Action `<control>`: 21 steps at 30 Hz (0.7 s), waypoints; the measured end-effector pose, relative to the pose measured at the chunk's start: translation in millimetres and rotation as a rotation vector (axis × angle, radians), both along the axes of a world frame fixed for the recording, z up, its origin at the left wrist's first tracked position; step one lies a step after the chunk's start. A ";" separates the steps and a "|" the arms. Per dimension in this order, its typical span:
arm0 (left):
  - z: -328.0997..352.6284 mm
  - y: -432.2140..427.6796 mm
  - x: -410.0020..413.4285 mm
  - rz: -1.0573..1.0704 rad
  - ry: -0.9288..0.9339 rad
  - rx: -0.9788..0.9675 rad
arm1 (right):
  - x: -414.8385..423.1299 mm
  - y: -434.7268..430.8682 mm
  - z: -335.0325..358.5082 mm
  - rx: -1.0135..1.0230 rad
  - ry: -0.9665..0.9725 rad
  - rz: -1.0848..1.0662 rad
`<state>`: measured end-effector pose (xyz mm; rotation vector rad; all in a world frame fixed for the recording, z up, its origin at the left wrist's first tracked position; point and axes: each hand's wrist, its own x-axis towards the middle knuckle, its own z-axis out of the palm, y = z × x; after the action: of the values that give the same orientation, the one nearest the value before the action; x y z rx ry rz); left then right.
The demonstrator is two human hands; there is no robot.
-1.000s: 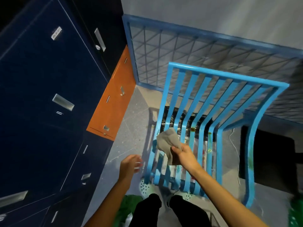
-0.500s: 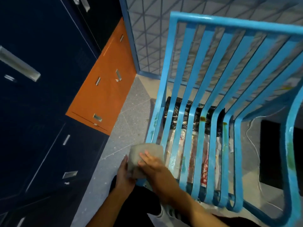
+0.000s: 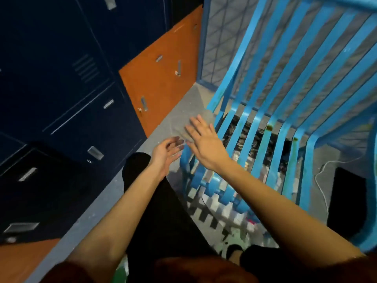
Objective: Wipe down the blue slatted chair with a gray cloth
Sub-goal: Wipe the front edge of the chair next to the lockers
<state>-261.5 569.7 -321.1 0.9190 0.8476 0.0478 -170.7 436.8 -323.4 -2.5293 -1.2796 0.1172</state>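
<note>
- Right hand (image 3: 206,139), fingers spread flat, is pushing the gray cloth (image 3: 205,117) farther along the blue slatted chair's (image 3: 256,124) left edge, toward the backrest (image 3: 306,50).
- Left hand (image 3: 168,149) is hovering alongside, loosely open.

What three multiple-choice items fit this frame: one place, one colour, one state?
1. Where is the gray cloth relative to the blue chair?
A. On the floor to its right
B. At its left edge, under the right hand
C. Hung over the backrest top

2. What colour is the locker door in the corner beside the chair?
A. Orange
B. Green
C. White

3. How is the right hand?
A. Clenched in a fist
B. Gripping a slat
C. Flat, fingers straight, on the cloth

Key: 1 B, the cloth shows beneath the fingertips at the chair's left rail; 2 A, it stands out among the dark blue lockers; 3 C, the fingers are spread and uncurled.
</note>
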 end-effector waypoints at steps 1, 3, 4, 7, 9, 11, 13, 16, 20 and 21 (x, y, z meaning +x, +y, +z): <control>6.4 3.5 -5.1 -0.038 0.007 0.075 | -3.9 4.1 1.2 -0.018 0.006 -0.034; 22.3 15.0 -9.6 -0.052 0.001 0.208 | -17.7 8.6 4.2 -0.064 0.003 -0.072; 30.3 21.7 -12.5 -0.055 -0.008 0.269 | -27.2 8.7 3.0 -0.085 -0.018 -0.062; 40.9 39.2 -20.0 -0.102 -0.029 0.420 | -48.2 1.5 -8.4 -0.144 -0.193 0.098; 39.1 44.7 -24.1 -0.130 -0.007 0.481 | -44.9 -7.1 -16.1 -0.178 -0.298 0.254; 31.8 44.2 -26.5 -0.155 0.016 0.516 | -26.0 -13.8 -17.1 -0.170 -0.354 0.394; 16.7 41.0 -23.8 -0.139 0.052 0.503 | 0.9 -12.4 -6.7 -0.125 -0.373 0.470; -4.7 30.2 -11.6 -0.088 0.073 0.445 | 32.8 8.5 9.0 -0.019 -0.254 0.340; -6.4 20.8 8.6 0.041 0.067 0.365 | 22.1 20.4 1.2 0.075 -0.222 0.173; -4.7 20.8 10.7 0.066 0.053 0.349 | 9.5 16.6 -6.2 0.062 -0.254 0.210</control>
<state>-250.8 590.4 -325.8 1.2230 0.9359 0.2355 -161.2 453.4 -329.5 -2.4097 -1.6171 -0.2022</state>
